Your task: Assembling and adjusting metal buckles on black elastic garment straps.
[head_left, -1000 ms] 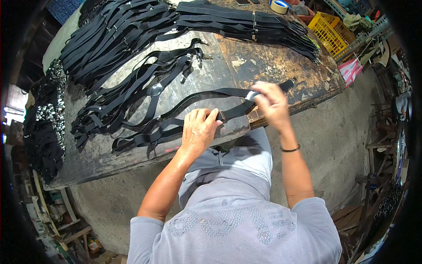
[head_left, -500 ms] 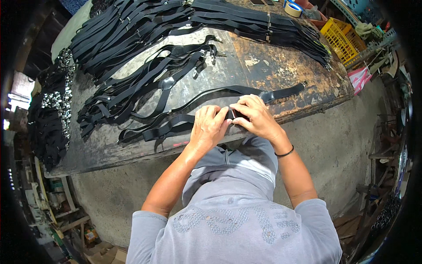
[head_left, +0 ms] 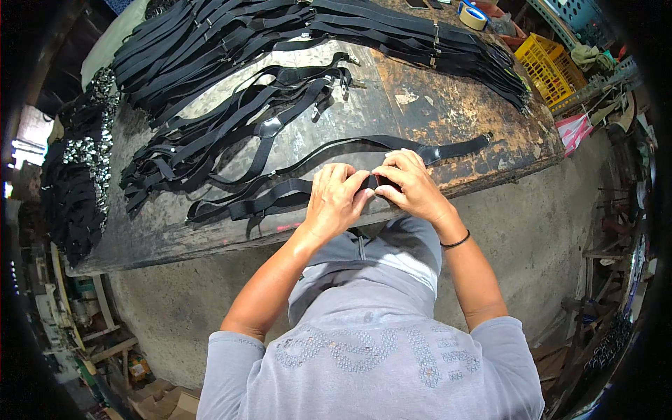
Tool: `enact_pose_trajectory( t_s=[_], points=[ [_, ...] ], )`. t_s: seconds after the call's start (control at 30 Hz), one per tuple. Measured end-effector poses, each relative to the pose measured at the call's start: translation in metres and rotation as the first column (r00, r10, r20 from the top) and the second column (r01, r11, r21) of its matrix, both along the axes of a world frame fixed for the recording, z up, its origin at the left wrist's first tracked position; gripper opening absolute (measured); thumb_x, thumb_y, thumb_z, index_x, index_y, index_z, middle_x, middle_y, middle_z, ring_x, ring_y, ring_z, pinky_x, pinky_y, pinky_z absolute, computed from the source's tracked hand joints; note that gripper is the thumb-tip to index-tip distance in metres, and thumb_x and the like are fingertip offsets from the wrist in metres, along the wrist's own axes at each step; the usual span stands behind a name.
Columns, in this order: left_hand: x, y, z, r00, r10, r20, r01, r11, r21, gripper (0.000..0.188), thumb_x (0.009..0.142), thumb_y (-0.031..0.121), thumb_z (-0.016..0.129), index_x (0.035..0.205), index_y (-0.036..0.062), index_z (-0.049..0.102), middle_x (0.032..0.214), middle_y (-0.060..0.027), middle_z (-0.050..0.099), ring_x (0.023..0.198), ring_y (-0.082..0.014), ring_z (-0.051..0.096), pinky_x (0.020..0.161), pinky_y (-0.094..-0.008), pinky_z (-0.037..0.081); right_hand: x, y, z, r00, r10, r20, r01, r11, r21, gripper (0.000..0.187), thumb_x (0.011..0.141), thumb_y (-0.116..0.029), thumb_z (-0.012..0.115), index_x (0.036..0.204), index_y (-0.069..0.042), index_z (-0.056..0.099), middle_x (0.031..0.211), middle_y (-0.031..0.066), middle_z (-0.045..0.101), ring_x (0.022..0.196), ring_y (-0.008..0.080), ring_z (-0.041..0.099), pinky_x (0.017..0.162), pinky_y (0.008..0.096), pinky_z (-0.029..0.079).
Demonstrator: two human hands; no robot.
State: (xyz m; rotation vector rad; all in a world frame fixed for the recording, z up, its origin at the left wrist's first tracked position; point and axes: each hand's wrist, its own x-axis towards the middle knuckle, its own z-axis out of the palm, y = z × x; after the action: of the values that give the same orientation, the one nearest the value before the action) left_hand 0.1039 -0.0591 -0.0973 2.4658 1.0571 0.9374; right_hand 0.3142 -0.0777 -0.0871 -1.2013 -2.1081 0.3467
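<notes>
Both hands meet at the table's near edge over a pair of black elastic suspenders [head_left: 287,187]. My left hand [head_left: 337,194] is closed, thumb and fingers pinching the strap. Close by on its right, my right hand [head_left: 408,183] grips another part of the same suspenders, its fingers bent over the strap. A short dark piece shows between the fingertips; its detail is too small to tell. One strap runs left along the edge and loops back. Another passes behind the hands to a dark leather-like patch [head_left: 429,154] and a metal clip [head_left: 487,138] at the right.
A loose pile of black suspenders [head_left: 224,140] lies left of centre on the worn table [head_left: 434,91]. Long rows of straps [head_left: 280,24] cover its back. Clip-ended straps [head_left: 87,161] hang over the left edge. Tape rolls [head_left: 472,17] and a yellow crate [head_left: 544,70] are at back right.
Both hands stay almost in place on the strap, with a slightly wider gap between the fingertips. The whole view has shifted a little.
</notes>
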Motion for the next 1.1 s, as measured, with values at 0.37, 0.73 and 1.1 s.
enact_pose_trajectory(
  t_s=[0.37, 0.73, 1.1],
  points=[
    [0.007, 0.019, 0.013, 0.994, -0.108, 0.018, 0.110, 0.985, -0.131, 0.019, 0.086, 0.017, 0.068, 0.100, 0.0042, 0.068, 0.091, -0.0113, 0.058, 0.091, -0.0307, 0.055, 0.079, -0.0420, 0.042, 0.006, 0.003, 0.002, 0.998, -0.011, -0.062, -0.002, 0.981, -0.195, 0.023, 0.082, -0.022, 0.071, 0.095, -0.005, 0.065, 0.095, 0.0111, 0.059, 0.097, 0.0301, 0.053, 0.093, 0.0408, 0.040],
    [0.018, 0.024, 0.004, 0.993, -0.110, 0.035, 0.115, 0.953, -0.282, 0.043, 0.076, 0.030, 0.077, 0.103, -0.0022, 0.066, 0.098, -0.0176, 0.067, 0.095, -0.0370, 0.064, 0.086, -0.0445, 0.050, 0.009, 0.005, 0.002, 0.983, -0.054, -0.174, -0.004, 0.949, -0.315, 0.018, 0.088, -0.021, 0.064, 0.089, -0.003, 0.064, 0.088, 0.0116, 0.057, 0.092, 0.0295, 0.052, 0.087, 0.0383, 0.040],
    [0.021, 0.021, 0.008, 0.992, -0.076, 0.104, 0.082, 0.995, -0.054, 0.036, 0.075, 0.020, 0.081, 0.103, 0.0038, 0.065, 0.089, -0.0121, 0.065, 0.082, -0.0325, 0.066, 0.069, -0.0393, 0.054, 0.007, 0.008, 0.007, 0.947, -0.141, -0.288, 0.012, 0.913, -0.407, 0.019, 0.088, -0.022, 0.063, 0.085, -0.002, 0.064, 0.084, 0.0093, 0.061, 0.088, 0.0268, 0.054, 0.085, 0.0370, 0.041]
  ],
)
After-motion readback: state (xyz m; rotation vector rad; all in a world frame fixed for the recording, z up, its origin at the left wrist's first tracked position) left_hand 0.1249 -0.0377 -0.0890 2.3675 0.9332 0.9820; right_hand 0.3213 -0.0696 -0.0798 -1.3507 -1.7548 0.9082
